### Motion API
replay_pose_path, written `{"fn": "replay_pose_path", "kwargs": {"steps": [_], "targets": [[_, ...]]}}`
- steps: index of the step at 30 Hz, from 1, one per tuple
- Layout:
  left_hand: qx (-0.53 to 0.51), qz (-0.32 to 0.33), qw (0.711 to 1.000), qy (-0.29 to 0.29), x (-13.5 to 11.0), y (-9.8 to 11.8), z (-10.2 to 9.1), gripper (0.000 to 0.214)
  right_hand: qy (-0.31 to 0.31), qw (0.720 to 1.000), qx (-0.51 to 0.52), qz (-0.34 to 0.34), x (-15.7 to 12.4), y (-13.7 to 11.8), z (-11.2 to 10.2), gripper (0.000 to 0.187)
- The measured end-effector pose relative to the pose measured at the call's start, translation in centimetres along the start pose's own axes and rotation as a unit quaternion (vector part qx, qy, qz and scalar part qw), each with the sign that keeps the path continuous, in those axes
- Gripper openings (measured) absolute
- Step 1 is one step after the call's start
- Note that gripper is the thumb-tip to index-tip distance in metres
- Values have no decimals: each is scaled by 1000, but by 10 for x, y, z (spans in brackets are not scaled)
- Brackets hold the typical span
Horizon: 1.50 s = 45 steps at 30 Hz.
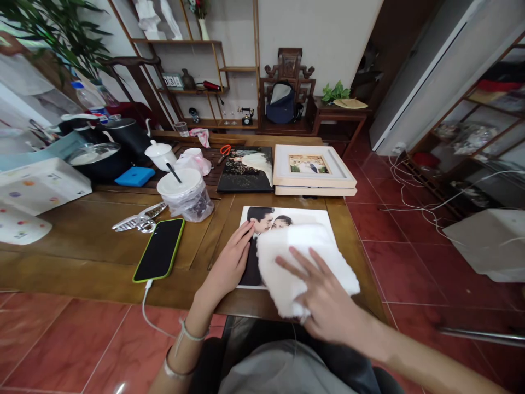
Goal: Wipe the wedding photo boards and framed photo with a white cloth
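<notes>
A large photo print [305, 217] of a couple lies flat at the near edge of the wooden table [94, 241]. My left hand [232, 262] rests on the print's left side, fingers stretched flat. My right hand [324, 298] presses a white fluffy cloth [297, 257] onto the print, fingers spread over the cloth. The cloth covers most of the print's right and lower part.
A black phone in a green case [159, 250] lies left of the print, with a cable attached. Beyond are keys [139, 220], a lidded plastic cup with a straw [184, 191], a dark photo panel [246, 168], a white framed picture [311, 169], kettles and white boxes.
</notes>
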<state>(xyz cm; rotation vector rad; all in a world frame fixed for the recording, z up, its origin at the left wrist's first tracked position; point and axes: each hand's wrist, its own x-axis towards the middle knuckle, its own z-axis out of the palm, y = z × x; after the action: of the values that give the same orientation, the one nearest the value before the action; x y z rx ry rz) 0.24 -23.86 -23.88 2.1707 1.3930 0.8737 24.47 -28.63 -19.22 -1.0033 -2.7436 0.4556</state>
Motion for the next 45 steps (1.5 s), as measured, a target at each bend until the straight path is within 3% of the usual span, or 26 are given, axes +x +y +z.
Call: {"fn": "replay_pose_path", "kwargs": {"steps": [7,11,15,20,23,26,30,39,42,45], "targets": [[-4,-3,1000,-3,0,2,-1,45,74,992,-91,53,35,79,-26,22],[-3,-8,1000,2,0,3,-1,45,96,985,-111,89,38,99,-29,19],[-4,-15,1000,6,1,4,0,45,63,989,-107,81,24,75,-26,21],[-2,-4,1000,5,0,4,0,44,-1,993,-65,102,-9,8,-13,27],[-1,-2,1000,11,0,2,1,45,-34,995,-42,82,-23,-26,-4,20],[2,-3,1000,7,1,1,2,45,-42,997,-31,59,-26,-41,2,9],[-2,-4,1000,6,1,2,1,45,-25,997,-16,71,-9,-26,-3,21],[-13,-4,1000,4,1,2,-1,44,85,990,-65,88,44,73,-25,18],[-12,-14,1000,0,1,3,-1,44,75,986,-86,119,44,73,-28,19],[-15,-8,1000,3,1,4,-1,44,40,986,-95,133,26,43,-24,20]]}}
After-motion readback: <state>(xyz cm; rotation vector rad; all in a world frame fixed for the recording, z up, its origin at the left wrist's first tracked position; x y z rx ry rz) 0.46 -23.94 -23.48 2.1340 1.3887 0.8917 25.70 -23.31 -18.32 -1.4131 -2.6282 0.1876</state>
